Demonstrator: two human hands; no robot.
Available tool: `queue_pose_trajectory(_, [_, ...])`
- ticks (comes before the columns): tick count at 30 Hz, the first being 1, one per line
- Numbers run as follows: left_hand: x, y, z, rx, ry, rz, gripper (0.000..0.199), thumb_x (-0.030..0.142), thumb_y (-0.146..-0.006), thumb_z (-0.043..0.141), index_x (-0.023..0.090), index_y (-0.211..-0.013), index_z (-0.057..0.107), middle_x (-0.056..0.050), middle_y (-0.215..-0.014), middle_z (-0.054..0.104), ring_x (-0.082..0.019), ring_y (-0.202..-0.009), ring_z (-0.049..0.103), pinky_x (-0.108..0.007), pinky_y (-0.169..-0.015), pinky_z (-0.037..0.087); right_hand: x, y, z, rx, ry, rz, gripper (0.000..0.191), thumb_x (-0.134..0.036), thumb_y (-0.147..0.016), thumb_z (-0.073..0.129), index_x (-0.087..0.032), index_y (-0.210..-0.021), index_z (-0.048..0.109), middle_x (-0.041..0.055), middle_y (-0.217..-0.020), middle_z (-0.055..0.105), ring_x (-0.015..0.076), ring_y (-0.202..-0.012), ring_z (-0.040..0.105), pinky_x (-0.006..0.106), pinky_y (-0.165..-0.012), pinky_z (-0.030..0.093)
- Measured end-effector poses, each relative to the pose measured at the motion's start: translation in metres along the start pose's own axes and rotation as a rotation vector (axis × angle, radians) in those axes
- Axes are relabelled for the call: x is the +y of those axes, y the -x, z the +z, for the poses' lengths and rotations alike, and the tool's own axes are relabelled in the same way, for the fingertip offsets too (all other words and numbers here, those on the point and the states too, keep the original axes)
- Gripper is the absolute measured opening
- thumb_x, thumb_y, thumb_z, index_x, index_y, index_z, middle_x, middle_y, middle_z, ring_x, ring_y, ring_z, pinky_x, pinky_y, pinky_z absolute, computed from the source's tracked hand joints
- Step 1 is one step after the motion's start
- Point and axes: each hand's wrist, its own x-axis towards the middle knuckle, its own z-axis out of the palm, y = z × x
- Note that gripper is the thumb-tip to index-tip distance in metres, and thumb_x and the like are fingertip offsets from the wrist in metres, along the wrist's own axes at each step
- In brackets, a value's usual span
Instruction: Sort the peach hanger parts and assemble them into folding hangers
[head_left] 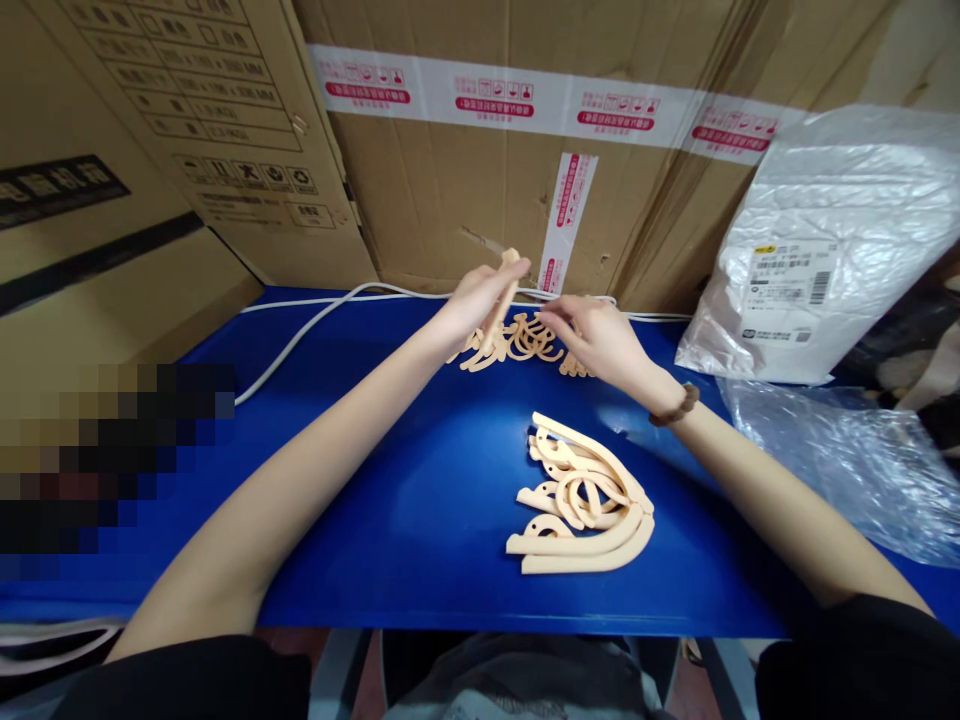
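My left hand (474,298) is closed around a beige plastic hanger arm (499,318), which stands tilted upright between thumb and fingers. To its right, my right hand (596,335) reaches over a pile of beige hanger hooks and parts (529,338). Its fingers are bent together at the pile's edge; whatever they pinch is hidden. Several more small beige parts lie partly under that hand. Closer to me, a group of beige folding hangers (626,545) lies on the blue table (375,500), with curved arms nested together and round hooks in the middle.
Large cardboard boxes (465,190) wall off the back and left. A white cable (300,350) runs along the table's rear. At right stand a white plastic mailer bag (795,250) with a label and a crumpled clear plastic bag (840,460).
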Motion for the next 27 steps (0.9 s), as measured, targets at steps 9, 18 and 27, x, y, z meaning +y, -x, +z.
queue_pose_trajectory(9, [0.023,0.012,0.013,0.066,0.305,0.102,0.036,0.034,-0.102,0.041,0.02,-0.069,0.045,0.004,-0.059,0.041,-0.007,-0.046,0.042,-0.02,-0.046,0.036,-0.007,-0.007,-0.025,0.133,-0.753,0.199,0.022,-0.035,-0.082,0.065,-0.016,-0.092,0.069,0.0036,-0.085,0.071,0.0143,-0.074,0.062,0.026,-0.069,0.047])
queue_pose_trajectory(18, [0.033,0.029,0.002,0.172,-0.127,0.443,0.034,0.033,-0.101,0.039,0.02,-0.073,0.054,0.001,-0.062,0.049,-0.012,-0.059,0.049,-0.025,-0.062,0.036,0.002,0.002,-0.052,0.196,0.054,0.037,0.032,-0.031,-0.097,0.042,-0.017,-0.108,0.068,0.0077,-0.088,0.069,0.0206,-0.081,0.063,0.033,-0.078,0.045])
queue_pose_trajectory(27, [0.008,-0.003,0.035,-0.101,-0.035,-0.024,0.032,0.021,-0.098,0.036,0.017,-0.081,0.062,-0.002,-0.063,0.059,-0.011,-0.053,0.053,-0.024,-0.055,0.04,-0.001,-0.005,-0.063,0.233,-0.769,0.266,0.021,-0.034,-0.095,0.044,-0.022,-0.095,0.061,-0.0022,-0.071,0.055,0.0092,-0.049,0.044,0.023,-0.048,0.036])
